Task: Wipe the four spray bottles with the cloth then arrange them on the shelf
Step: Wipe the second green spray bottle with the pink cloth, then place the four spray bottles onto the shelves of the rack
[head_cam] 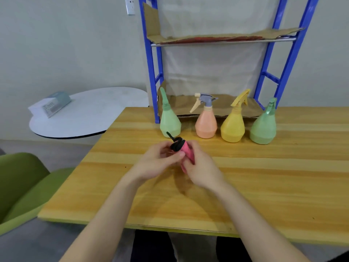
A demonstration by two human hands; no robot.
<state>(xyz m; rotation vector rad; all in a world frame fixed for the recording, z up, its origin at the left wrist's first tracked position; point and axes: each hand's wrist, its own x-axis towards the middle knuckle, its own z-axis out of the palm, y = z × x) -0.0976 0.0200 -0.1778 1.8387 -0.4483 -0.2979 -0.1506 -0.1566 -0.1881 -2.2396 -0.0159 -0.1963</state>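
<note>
Several spray bottles stand in a row on the wooden table (264,176), in front of the blue shelf (153,72): a green one (170,121), an orange one with a grey trigger (205,123), a yellow one (233,127) and another green one (263,129). Above the table's middle, both hands hold a rolled pink cloth (188,151) with a black band or loop (177,143) at its top end. My left hand (160,163) pinches the black end. My right hand (202,167) grips the pink roll from the right.
The shelf's lower board (222,105) and upper board (226,37) are lined with cardboard. A round white table (85,118) with a box of papers (51,105) stands at the left. A green chair (22,186) sits at the lower left.
</note>
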